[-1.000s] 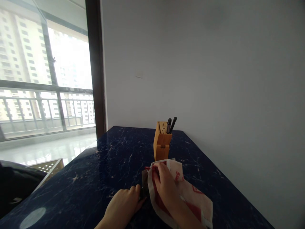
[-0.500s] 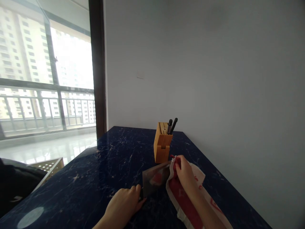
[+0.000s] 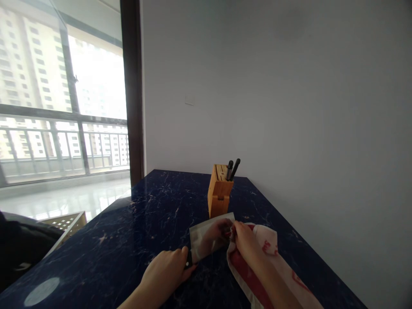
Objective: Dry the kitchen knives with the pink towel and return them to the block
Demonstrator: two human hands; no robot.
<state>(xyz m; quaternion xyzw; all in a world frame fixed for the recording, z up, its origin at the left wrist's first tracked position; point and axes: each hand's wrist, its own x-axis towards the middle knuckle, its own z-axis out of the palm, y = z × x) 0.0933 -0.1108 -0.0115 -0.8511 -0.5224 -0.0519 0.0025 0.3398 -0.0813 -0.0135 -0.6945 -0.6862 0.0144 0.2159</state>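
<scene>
Closest in, the left hand (image 3: pixel 164 274) has its fingers curled shut around the black handle (image 3: pixel 189 260) of a stainless cleaver (image 3: pixel 209 237). The broad, mirror-bright blade extends from those fingers toward the right hand (image 3: pixel 246 244), and its flat face reflects the hand. Whether its lower edge touches the table cannot be told. The right fingers are pressed together, pinching a fold of a red-and-white towel (image 3: pixel 265 240) against the blade's far end. The rest of the towel trails limply back beneath the right forearm.

The cleaver looks heavy at the blade and stiff, and the polished steel would likely be slippery, so the handle seems the safe place to hold it, with the towel hand kept on the flat and away from the edge. The towel should handle as soft and light.

Beneath both hands lies a dark blue marble table (image 3: pixel 128 240) with white veining. Beyond the right fingers stands a bamboo knife block (image 3: pixel 219 194) holding two black knife handles (image 3: pixel 233 168). Farther off are a white wall (image 3: pixel 289 107) and, to the left, a balcony railing (image 3: pixel 64 148) behind glass.
</scene>
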